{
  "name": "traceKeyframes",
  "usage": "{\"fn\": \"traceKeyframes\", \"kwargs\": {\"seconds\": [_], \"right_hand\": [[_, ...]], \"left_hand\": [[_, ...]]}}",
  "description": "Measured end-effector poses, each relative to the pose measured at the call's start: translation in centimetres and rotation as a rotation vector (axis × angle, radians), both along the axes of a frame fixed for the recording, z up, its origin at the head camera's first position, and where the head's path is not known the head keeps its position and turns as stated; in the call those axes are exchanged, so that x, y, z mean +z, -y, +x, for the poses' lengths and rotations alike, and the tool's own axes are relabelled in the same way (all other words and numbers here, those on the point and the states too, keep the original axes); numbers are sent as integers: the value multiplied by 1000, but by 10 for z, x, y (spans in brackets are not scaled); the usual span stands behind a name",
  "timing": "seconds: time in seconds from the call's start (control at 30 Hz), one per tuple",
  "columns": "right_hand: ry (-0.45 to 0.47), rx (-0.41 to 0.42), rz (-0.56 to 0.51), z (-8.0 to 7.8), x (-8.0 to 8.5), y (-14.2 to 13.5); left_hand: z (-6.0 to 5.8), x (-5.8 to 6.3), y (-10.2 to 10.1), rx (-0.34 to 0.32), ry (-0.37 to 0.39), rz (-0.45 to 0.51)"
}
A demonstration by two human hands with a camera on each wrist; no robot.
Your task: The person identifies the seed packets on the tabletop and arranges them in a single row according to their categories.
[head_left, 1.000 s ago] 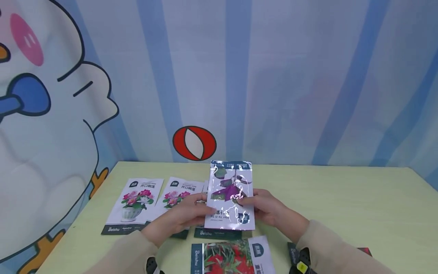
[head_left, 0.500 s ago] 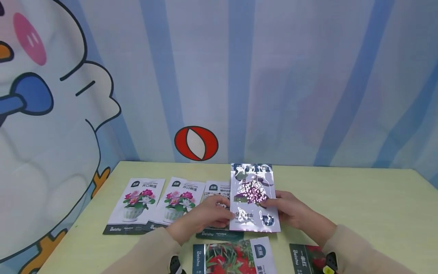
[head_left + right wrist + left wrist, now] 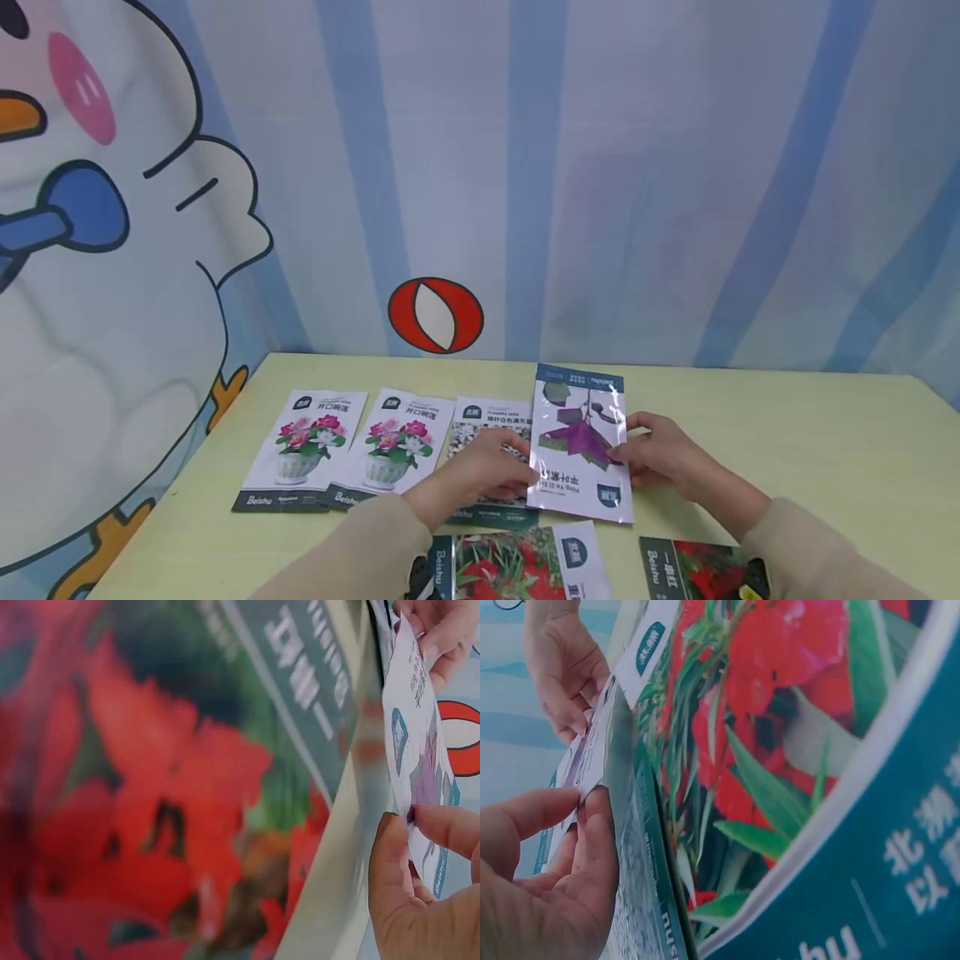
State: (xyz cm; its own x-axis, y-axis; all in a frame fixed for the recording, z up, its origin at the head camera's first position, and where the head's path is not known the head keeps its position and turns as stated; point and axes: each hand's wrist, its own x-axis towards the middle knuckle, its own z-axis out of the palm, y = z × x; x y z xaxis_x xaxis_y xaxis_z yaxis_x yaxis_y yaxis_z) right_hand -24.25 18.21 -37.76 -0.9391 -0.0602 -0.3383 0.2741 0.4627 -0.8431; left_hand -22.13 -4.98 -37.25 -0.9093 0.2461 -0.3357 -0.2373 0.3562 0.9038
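Note:
A white seed packet (image 3: 577, 492) with a purple leaf picture and upside-down lettering is held between both hands. My left hand (image 3: 483, 467) pinches its lower left edge, thumb and fingers on opposite faces in the left wrist view. On the right edge, my right hand (image 3: 663, 454) grips it between thumb and fingers, as the right wrist view also shows. Partly behind the left hand lies a white-flower seed packet (image 3: 498, 518). Left of that, two matching pink-flower seed packets lie side by side, one farther left (image 3: 300, 454) and one nearer (image 3: 386, 467), slightly overlapping.
A red-flower seed packet (image 3: 517, 567) lies sideways near the front, cut off by the frame. Another red-flower packet (image 3: 663, 567) is partly under the right forearm. The pale yellow table (image 3: 825, 467) ends at a striped blue backdrop (image 3: 637, 208).
Both hands have carried the purple-leaf packet to the right and slightly down, beside the white-flower packet, which now shows more. Its glare has gone, so the leaf picture is clearer.

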Motion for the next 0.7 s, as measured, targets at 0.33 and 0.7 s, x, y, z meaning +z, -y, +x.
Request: {"fn": "traceKeyframes", "kwargs": {"seconds": [0.33, 0.7], "right_hand": [[-9, -4, 57, -3, -3, -9], [-33, -4, 183, -1, -1, -11]], "left_hand": [[2, 1, -9, -46, -10, -5], [1, -3, -9, -60, -33, 32]]}}
